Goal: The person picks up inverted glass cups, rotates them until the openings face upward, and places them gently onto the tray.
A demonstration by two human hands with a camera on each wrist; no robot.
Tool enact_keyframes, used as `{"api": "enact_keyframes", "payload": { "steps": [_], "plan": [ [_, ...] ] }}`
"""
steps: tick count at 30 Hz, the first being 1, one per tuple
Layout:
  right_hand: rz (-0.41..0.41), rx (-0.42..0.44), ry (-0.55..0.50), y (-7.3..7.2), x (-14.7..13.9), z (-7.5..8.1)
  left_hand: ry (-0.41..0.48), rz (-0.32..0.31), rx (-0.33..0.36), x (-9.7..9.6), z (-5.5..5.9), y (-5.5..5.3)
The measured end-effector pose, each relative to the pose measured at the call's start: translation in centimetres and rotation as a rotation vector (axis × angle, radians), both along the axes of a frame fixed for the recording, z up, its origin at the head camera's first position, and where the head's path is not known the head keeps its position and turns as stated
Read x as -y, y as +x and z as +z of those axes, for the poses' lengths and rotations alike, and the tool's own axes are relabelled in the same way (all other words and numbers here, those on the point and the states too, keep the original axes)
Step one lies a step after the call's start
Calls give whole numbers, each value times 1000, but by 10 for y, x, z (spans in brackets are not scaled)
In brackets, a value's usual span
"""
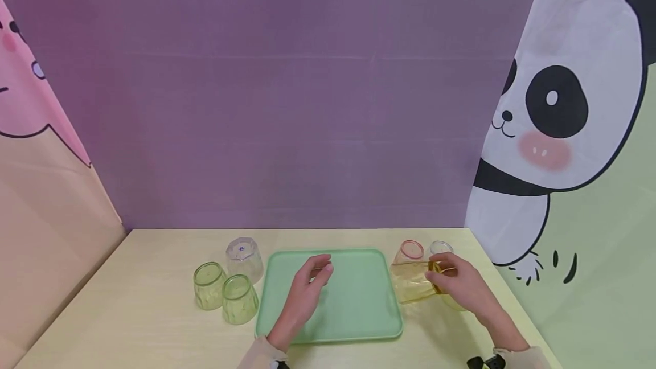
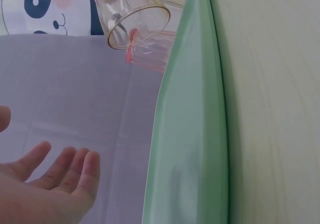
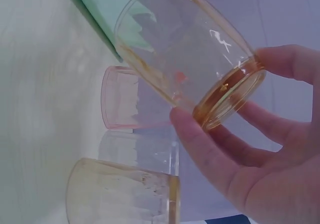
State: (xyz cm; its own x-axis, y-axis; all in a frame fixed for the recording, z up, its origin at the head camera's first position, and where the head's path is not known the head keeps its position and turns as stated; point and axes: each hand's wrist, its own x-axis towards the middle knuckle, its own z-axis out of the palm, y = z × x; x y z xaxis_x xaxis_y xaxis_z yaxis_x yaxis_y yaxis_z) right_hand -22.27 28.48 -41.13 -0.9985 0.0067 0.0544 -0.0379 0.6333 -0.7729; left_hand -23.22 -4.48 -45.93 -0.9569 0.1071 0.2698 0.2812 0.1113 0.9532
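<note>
Amber glass (image 1: pixel 411 282) sideways, base gripped by right hand (image 1: pixel 465 285)

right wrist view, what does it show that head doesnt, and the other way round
Only the right wrist view shows the base band of the standing amber glass, which the right grip mostly hides in the head view.

Only the head view shows the left grip, two green glasses and the clear glass behind them.

Both show the right grip, the amber glass it holds, the pink glass, another clear glass and the green tray.
</note>
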Motion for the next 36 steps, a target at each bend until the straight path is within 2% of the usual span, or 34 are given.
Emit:
{"api": "enact_keyframes", "payload": {
  "steps": [5,12,17,21,27,36],
  "plan": [
    [-10,13,-77,0,0,-4,46,-24,-16,-4,-2,-1],
    [1,40,-247,0,3,-8,86,-40,9,-11,-3,-5],
    [-19,27,-338,1,7,-9,104,-60,-2,-16,-2,-6],
    [-30,14,-393,2,11,-13,102,-71,16,-18,0,-6],
    [-11,4,-503,3,18,-17,146,-109,40,-21,0,-6],
    [44,3,-642,4,27,-23,136,-141,46,-28,1,-4]
  ]
}}
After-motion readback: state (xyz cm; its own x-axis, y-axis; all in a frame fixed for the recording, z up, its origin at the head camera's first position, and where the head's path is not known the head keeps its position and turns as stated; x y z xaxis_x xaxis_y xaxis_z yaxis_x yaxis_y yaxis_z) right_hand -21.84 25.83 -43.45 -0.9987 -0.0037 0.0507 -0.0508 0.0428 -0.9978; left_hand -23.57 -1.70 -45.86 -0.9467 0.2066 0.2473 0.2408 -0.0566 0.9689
